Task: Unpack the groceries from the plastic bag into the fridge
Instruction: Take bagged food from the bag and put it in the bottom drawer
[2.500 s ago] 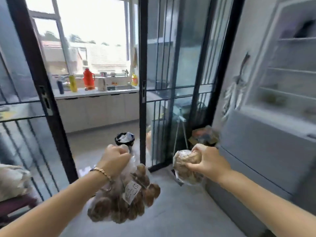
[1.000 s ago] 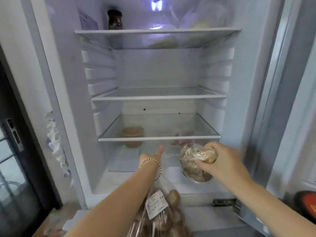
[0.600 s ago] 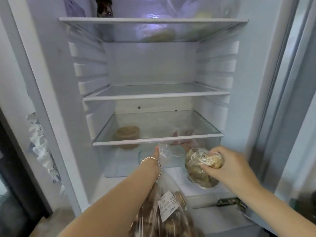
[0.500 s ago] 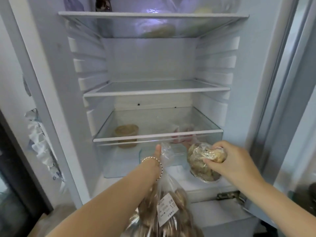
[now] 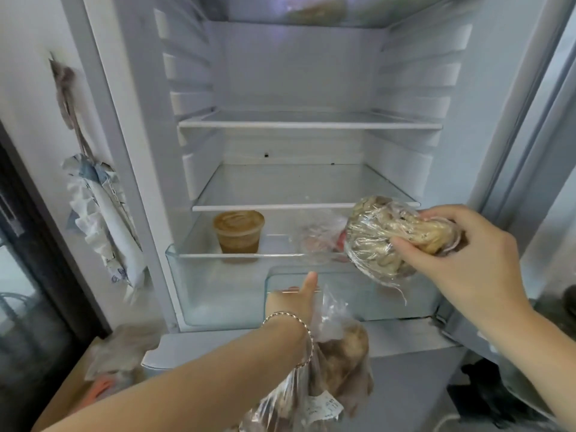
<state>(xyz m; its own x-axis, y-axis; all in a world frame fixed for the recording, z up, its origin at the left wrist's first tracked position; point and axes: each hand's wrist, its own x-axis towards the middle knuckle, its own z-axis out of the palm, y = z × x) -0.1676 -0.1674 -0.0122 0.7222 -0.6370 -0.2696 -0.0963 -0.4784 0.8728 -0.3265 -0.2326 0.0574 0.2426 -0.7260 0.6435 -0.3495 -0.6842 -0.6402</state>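
While gripped in right hand (image 5: pixel 461 263), packet (image 5: pixel 383 241) above bag (image 5: pixel 336 363)

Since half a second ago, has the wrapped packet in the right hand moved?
Yes, upward. The wrapped packet in the right hand hung below the front edge of the lower shelf; now its top overlaps that edge.
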